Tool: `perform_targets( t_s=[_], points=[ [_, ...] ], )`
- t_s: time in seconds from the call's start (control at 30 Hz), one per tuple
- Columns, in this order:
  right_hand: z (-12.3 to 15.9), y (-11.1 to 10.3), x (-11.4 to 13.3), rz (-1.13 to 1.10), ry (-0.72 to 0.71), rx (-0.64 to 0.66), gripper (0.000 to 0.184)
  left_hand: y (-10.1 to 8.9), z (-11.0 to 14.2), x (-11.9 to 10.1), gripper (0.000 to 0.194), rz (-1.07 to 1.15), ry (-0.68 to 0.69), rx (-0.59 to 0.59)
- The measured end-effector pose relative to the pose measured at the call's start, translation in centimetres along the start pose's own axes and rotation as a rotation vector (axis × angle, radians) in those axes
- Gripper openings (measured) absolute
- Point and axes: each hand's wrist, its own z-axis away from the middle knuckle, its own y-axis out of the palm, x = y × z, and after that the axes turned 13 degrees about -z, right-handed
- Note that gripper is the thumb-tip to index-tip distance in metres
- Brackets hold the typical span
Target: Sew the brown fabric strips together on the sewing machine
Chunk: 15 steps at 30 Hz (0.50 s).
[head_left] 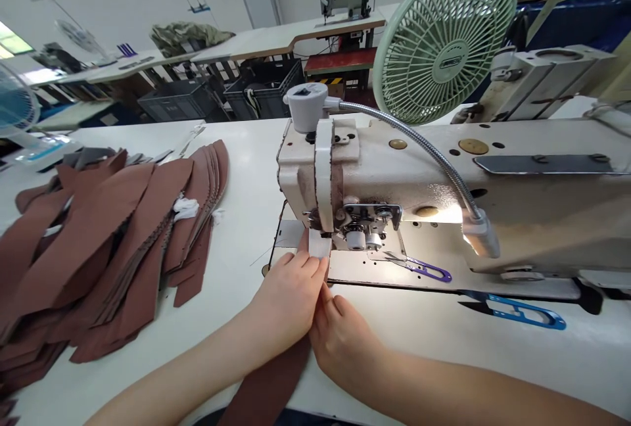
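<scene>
A strip of brown fabric (269, 386) runs from the table's front edge up to the head of the sewing machine (315, 169). Over it lies my left hand (290, 294), its fingers pressed together on the strip just in front of the needle area. Close against it, my right hand (342, 337) pinches the strip's right edge with curled fingers. A small white piece (319, 245) shows between my left fingertips and the machine head. The needle itself is hidden behind the machine's front parts.
Stacked brown fabric pieces (128, 248) cover the table's left side. Purple thread snips (428, 271) lie on the machine bed, and blue thread snips (525, 313) rest to the right. A bendy lamp (479, 232) lights the bed. Behind the machine stands a green fan (446, 41).
</scene>
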Motion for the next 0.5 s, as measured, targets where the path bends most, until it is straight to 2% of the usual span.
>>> perform_targets(
  t_s=[0.07, 0.23, 0.37, 0.5],
  points=[
    [0.0, -0.1, 0.0, 0.001, -0.005, -0.004, 0.025, -0.3, 0.1, -0.3, 0.040, 0.001, 0.007, 0.066],
    [-0.1, -0.2, 0.2, -0.002, 0.012, 0.001, 0.025, -0.4, -1.2, -0.3, 0.031, -0.062, -0.006, 0.167],
    [-0.1, -0.1, 0.2, 0.030, 0.028, -0.066, 0.032, -0.4, -2.0, -0.1, 0.030, -0.071, -0.039, 0.179],
    [0.0, 0.1, 0.2, 0.035, 0.033, -0.078, 0.034, -0.9, -1.5, 0.3, 0.031, -0.064, -0.013, 0.143]
  ],
)
